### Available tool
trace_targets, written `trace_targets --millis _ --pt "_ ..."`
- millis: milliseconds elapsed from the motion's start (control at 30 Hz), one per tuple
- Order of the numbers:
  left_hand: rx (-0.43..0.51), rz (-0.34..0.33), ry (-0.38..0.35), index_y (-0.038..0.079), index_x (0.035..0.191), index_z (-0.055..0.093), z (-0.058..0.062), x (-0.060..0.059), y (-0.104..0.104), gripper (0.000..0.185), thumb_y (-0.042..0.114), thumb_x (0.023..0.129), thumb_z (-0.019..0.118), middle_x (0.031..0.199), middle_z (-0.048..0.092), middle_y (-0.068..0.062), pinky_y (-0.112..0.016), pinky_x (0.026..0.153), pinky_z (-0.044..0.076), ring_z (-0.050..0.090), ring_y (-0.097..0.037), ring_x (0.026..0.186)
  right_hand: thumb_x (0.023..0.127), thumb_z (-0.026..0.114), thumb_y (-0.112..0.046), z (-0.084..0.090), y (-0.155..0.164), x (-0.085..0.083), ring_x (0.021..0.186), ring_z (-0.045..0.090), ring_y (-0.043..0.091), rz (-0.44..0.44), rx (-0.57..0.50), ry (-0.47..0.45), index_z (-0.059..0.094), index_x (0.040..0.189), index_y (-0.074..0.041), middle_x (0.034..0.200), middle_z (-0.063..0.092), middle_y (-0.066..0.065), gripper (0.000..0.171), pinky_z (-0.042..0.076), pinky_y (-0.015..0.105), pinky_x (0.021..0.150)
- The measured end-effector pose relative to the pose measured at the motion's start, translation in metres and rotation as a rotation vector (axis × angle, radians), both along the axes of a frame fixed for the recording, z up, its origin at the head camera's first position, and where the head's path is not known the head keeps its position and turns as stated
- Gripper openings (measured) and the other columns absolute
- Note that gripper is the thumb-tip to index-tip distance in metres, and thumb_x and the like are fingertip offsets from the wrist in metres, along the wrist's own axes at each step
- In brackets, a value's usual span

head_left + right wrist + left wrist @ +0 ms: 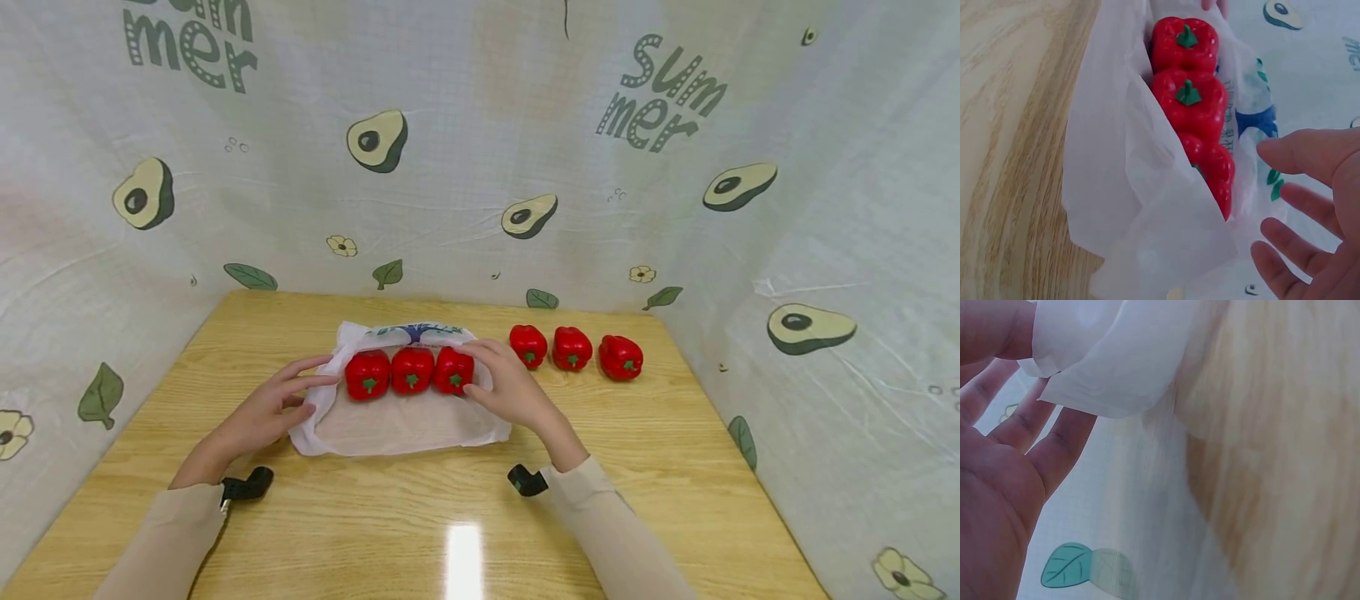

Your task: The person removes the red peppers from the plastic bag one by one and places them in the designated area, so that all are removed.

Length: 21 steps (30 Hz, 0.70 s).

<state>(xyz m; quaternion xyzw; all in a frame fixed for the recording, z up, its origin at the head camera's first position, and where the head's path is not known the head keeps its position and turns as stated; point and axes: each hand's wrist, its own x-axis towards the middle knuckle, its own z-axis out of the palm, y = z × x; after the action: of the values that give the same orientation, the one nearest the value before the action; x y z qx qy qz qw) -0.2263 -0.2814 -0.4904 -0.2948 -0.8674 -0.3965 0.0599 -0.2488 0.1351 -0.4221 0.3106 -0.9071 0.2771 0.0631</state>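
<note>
Thin white plastic is what both hands are on: a plastic bag (397,421) lying flat on the wooden table (465,508), its mouth turned toward the far wall. The left hand (270,408) pinches the bag's left edge between thumb and fingers, the fingers otherwise fairly straight. The right hand (510,383) rests against the bag's right end with loosely spread fingers, touching the film beside the nearest pepper rather than closing on anything.

Three red bell peppers (411,372) sit in a row touching one another at the bag's mouth, stems toward the person. Farther right, three more peppers (573,348) stand bare on the table, just apart from each other.

My judgement of the risk: the film is limp and only lightly held, so a tug from one side could roll the row out of the mouth, or the edge could slip from the left pinch and fold over the opening.

The right wrist view shows the peppers (1188,94) partly wrapped by film, with printing on the far layer, which the head view barely hints at. The left wrist view shows only fingers (1054,450) under a folded bag edge (1110,375), no peppers.
</note>
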Motion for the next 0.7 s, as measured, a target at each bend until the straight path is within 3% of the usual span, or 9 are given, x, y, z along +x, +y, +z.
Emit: trace_targets --millis 100,300,700 --pt "-0.003 0.0 -0.005 0.007 0.142 0.067 0.001 0.0 0.0 0.049 -0.009 0.095 0.07 0.165 0.041 -0.013 -0.022 0.084 0.056 0.046 -0.015 0.13 0.094 0.08 -0.011 0.001 -0.004 -0.003 0.138 0.054 0.03 0.003 -0.002 -0.014 0.061 0.147 -0.01 0.148 0.06 0.008 0.056 0.049 0.049 0.113" --pt "-0.021 0.003 -0.016 0.008 0.142 0.067 0.0 0.0 0.0 0.05 -0.01 0.095 0.07 0.165 0.041 -0.014 -0.02 0.093 0.054 0.046 -0.037 0.138 0.094 0.08 -0.011 -0.001 -0.007 -0.01 0.139 0.055 0.031 -0.012 0.027 -0.046 0.061 0.148 -0.011 0.15 0.059 0.008 0.058 0.048 0.05 0.114" --pt "-0.013 -0.001 -0.024 0.01 0.143 0.067 -0.001 -0.001 -0.001 0.05 -0.008 0.096 0.07 0.165 0.041 -0.013 -0.021 0.092 0.055 0.047 -0.038 0.137 0.093 0.08 -0.006 -0.002 -0.007 -0.021 0.141 0.054 0.034 -0.01 0.054 -0.103 0.06 0.15 -0.01 0.156 0.055 0.013 0.06 0.05 0.051 0.111"
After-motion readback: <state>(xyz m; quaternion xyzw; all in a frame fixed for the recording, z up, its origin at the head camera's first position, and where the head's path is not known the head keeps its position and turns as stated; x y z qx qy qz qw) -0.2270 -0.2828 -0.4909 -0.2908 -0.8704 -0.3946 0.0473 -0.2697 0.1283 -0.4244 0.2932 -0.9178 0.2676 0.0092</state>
